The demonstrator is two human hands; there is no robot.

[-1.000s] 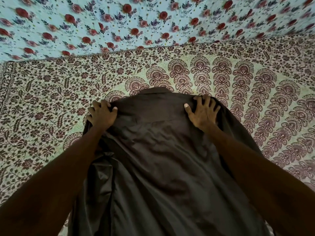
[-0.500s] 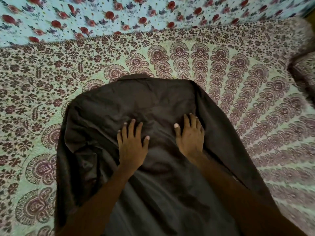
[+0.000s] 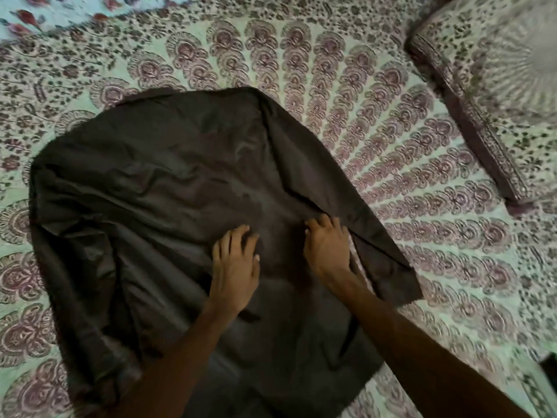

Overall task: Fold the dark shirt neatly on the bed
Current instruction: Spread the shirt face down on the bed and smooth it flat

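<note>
Smoothing the dark shirt (image 3: 168, 182), which lay on the bed (image 3: 391, 152) left of the pillow (image 3: 497, 116): left grip (image 3: 235, 263) pressed flat, holding nothing; right grip (image 3: 327, 245) bent-fingered, hold unclear. Even outward strokes seemed advisable.

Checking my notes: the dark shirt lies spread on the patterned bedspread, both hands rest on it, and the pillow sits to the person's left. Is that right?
Not quite: the head view shows the pillow to the person's right. The rest holds: dark shirt spread on the bedspread, left hand and right hand on it.
</note>
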